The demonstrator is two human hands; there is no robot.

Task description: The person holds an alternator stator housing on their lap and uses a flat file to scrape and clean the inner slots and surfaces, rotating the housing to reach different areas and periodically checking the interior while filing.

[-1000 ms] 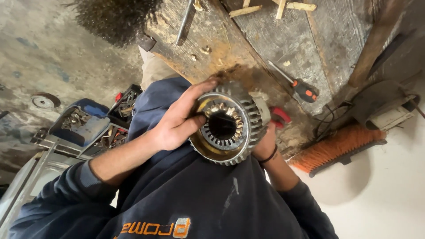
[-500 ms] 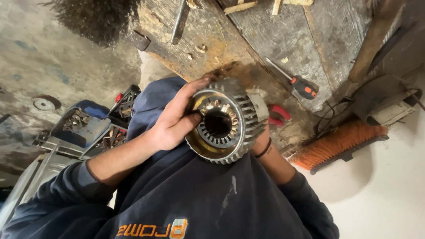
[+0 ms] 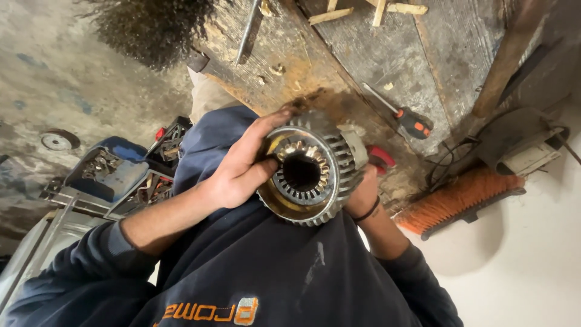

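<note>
- The ribbed grey metal motor housing with copper windings inside (image 3: 311,169) is held up in front of the person's dark blue sweatshirt (image 3: 254,272), its open bore facing the camera.
- The left hand (image 3: 239,166) grips the housing's rim, fingers curled over the top edge and thumb pressed on the front face.
- The right hand (image 3: 363,194) wraps the far side from behind; its fingers are mostly hidden.
- An orange-handled screwdriver (image 3: 402,118) lies on the worn wooden workbench (image 3: 363,54), well apart from the housing.
- An orange-bristled brush (image 3: 460,197) rests near the bench edge.
</note>
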